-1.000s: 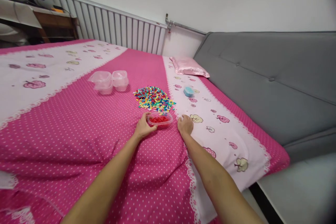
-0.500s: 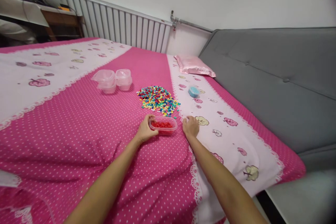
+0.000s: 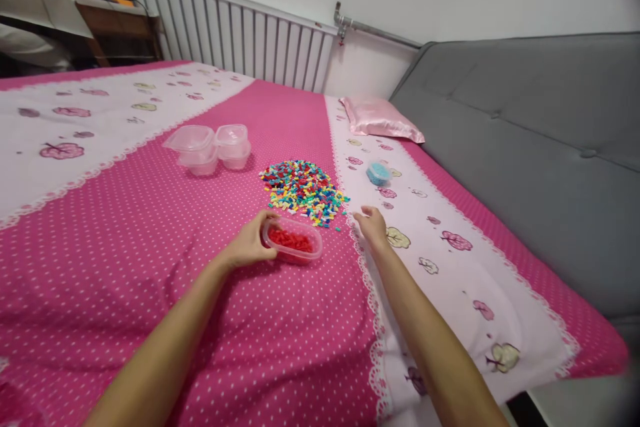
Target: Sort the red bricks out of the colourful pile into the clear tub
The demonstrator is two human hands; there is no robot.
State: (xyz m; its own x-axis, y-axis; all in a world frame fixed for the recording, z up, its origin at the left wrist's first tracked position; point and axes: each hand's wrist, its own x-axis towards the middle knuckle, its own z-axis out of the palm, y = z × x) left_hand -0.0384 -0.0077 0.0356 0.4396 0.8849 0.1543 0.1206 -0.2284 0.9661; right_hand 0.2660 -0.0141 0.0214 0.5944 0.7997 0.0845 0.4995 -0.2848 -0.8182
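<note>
My left hand [image 3: 249, 244] grips the left end of a small clear plastic container [image 3: 293, 241] holding red beads, which rests on the pink dotted bedsheet [image 3: 150, 240]. Just beyond the container lies a heap of mixed coloured beads [image 3: 303, 189]. My right hand [image 3: 371, 225] hovers to the right of the container, near the heap's right edge, with its fingers loosely apart and nothing in them.
Two empty clear containers [image 3: 210, 147] with a loose lid stand further back on the left. A small container of blue beads [image 3: 378, 173] sits on the pale strip at the right, a pink pillow [image 3: 379, 119] behind it. A grey sofa [image 3: 525, 140] borders the bed's right side.
My left hand has drawn the red-bead container slightly left and nearer to me. My right hand has lifted off the sheet and its fingers have spread. The camera has tilted down.
</note>
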